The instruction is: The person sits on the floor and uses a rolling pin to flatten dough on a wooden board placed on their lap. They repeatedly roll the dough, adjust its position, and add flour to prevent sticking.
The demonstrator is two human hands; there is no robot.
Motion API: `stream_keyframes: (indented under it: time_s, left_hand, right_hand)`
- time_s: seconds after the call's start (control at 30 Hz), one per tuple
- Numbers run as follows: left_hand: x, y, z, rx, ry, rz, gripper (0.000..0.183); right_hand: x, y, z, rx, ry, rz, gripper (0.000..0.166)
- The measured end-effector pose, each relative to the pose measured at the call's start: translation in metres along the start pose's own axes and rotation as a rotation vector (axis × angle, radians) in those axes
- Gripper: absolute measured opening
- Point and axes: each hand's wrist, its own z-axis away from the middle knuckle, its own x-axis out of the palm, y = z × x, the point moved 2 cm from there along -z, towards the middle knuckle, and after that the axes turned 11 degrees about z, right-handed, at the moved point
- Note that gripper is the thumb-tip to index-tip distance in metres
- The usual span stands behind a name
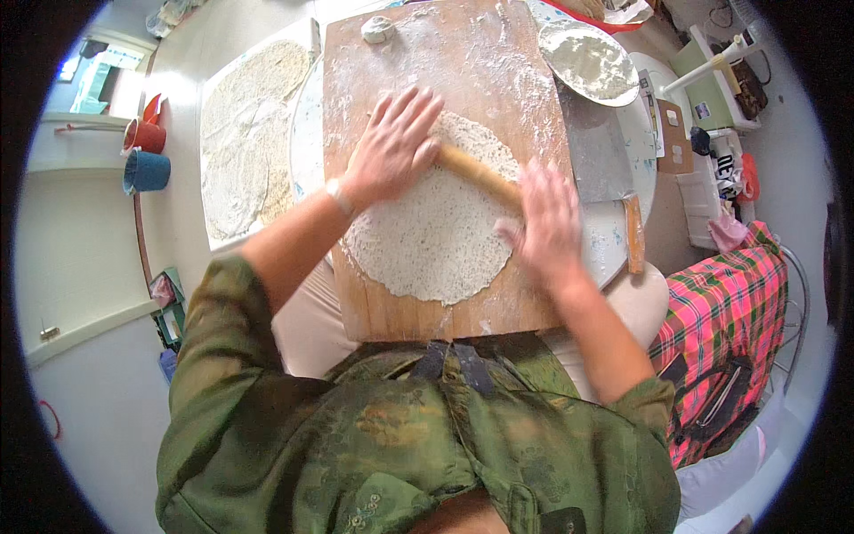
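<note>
A large, thin, speckled round of dough (430, 230) lies on a floured wooden board (393, 320) in front of me. A wooden rolling pin (477, 172) crosses its upper part at a slant, right end lower. My left hand (398, 143) lies over the pin's left part with fingers stretched out, palm down. Over the pin's right end is my right hand (547, 220), blurred, also with straight fingers and the thumb spread over the dough's edge. Both hands hide the pin's ends. A small lump of dough (378, 30) sits at the board's far left.
Left of the board, a white tray or board (212, 230) carries rolled dough sheets (233, 147). A bowl of flour (590, 63) stands at the far right. Below it lies a broad metal blade (594, 150) with a wooden handle (634, 233). A plaid cloth (727, 307) covers a chair at right.
</note>
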Motion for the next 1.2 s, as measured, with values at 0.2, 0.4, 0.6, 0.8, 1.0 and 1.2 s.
stream_keyframes:
  time_s: [0.2, 0.4, 0.6, 0.8, 1.0, 1.2]
  left_hand:
    - [0.009, -0.004, -0.065, 0.041, 0.108, 0.01, 0.061]
    - [-0.004, 0.024, 0.027, 0.069, -0.069, -0.014, 0.061]
    - [0.016, 0.008, -0.054, 0.159, 0.015, 0.022, 0.058]
    - [-0.011, 0.022, 0.022, 0.174, -0.048, 0.045, 0.064]
    - [-0.001, 0.013, -0.015, 0.076, -0.119, 0.04, 0.061]
    - [-0.024, 0.046, 0.106, 0.001, -0.142, 0.233, 0.075]
  right_hand:
    - [0.005, 0.042, -0.051, 0.003, 0.055, 0.141, 0.062]
    - [-0.019, 0.011, 0.041, 0.056, -0.024, -0.059, 0.047]
    - [-0.011, 0.055, 0.006, 0.206, -0.01, -0.041, 0.073]
    - [-0.006, 0.025, 0.06, 0.065, 0.023, -0.109, 0.085]
    - [0.0, 0.068, 0.011, 0.198, -0.029, 0.086, 0.09]
    - [-0.014, 0.044, 0.078, -0.023, -0.044, -0.027, 0.09]
